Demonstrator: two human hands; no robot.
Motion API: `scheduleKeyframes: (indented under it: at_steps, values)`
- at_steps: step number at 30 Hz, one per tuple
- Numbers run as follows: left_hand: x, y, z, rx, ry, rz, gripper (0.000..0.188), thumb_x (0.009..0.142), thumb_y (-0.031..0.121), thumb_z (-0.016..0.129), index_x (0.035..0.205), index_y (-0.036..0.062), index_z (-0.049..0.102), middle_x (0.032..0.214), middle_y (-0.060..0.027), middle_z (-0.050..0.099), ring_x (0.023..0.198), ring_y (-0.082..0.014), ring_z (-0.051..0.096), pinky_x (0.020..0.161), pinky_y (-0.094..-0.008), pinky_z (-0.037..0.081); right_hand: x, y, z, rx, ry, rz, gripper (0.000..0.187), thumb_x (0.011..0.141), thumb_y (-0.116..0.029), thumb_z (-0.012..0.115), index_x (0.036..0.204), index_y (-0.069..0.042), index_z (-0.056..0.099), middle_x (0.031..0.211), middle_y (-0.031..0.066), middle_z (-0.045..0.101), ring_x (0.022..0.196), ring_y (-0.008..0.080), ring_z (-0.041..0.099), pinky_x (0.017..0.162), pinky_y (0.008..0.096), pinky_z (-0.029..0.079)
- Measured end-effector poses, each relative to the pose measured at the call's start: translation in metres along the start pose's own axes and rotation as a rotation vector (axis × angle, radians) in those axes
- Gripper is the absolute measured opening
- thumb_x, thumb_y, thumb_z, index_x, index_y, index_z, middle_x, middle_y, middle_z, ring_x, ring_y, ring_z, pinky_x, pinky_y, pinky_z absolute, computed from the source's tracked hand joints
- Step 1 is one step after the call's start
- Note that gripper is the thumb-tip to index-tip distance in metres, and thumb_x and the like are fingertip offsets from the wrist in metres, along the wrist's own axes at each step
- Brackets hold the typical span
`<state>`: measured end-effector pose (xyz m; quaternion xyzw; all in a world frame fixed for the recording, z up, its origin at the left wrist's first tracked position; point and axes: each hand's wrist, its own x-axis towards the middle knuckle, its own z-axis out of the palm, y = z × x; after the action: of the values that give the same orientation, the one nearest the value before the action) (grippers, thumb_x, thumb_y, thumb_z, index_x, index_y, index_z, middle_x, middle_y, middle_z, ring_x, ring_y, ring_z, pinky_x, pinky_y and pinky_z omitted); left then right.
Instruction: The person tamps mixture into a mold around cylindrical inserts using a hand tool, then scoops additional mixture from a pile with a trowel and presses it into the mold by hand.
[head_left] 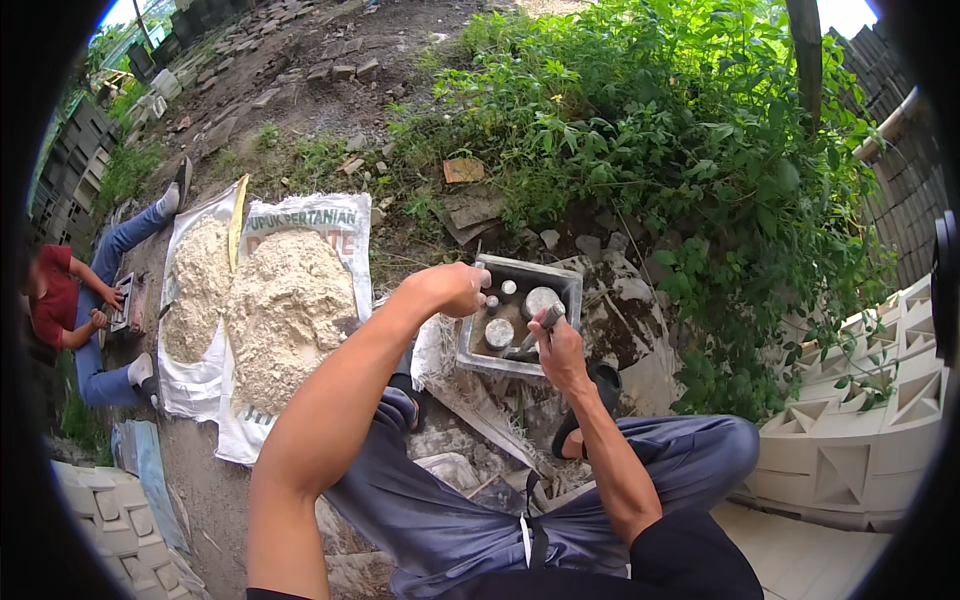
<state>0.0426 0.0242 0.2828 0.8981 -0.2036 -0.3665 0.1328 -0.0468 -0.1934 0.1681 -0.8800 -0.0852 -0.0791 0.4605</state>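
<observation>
A square grey mould [520,268] with a raised rim lies on the ground in front of me. Inside it stand round pale-topped pegs, including a large one [542,300], another large one [499,333] and small ones. My right hand [562,355] is closed round the handle of a small trowel [551,316] over the mould's near right part; its grey blade points down into the mould, partly hidden. At the far left corner, my left hand [455,290] is curled by the rim. Its fingertips are mostly hidden, so what they hold, if anything, cannot be made out.
Left of the mould, white sacks [362,235] bear heaps of pale powder [290,300]. A person in a red shirt [55,290] sits beyond, holding a flat object. Leafy plants [650,150] grow behind; pale patterned blocks [840,450] are stacked at right.
</observation>
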Motion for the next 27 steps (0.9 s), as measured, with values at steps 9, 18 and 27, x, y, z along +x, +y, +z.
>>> scheduleKeyframes:
  at_steps: [9,18,27]
  values:
    - [-0.008,0.005,-0.001,-0.006,-0.005,-0.010,0.042,0.092,0.029,0.049,0.130,0.0095,0.050,0.116,-0.0229,0.060,0.110,-0.0372,0.056,0.093,-0.0450,0.045,-0.030,-0.017,-0.019,-0.053,0.084,0.062,0.014,0.093,-0.015,0.057,0.097,-0.002,0.055,0.076,0.0155,0.063,0.067,0.0312,0.065,0.058,0.0372,0.048]
    - [-0.003,0.016,0.004,0.004,-0.027,-0.002,0.040,0.092,0.026,0.048,0.129,0.0100,0.049,0.117,-0.0225,0.059,0.110,-0.0377,0.056,0.094,-0.0454,0.045,-0.020,-0.048,-0.050,-0.023,0.209,-0.028,0.013,0.093,-0.016,0.058,0.090,-0.004,0.056,0.072,0.0117,0.061,0.063,0.0272,0.062,0.058,0.0331,0.048]
    - [0.013,0.014,0.014,-0.001,-0.010,0.029,0.040,0.093,0.026,0.048,0.129,0.0088,0.049,0.118,-0.0227,0.059,0.111,-0.0379,0.055,0.094,-0.0455,0.045,-0.020,-0.013,-0.063,0.191,0.340,0.056,0.015,0.097,-0.012,0.048,0.090,0.001,0.051,0.078,0.0082,0.058,0.073,0.0157,0.061,0.065,0.0275,0.048]
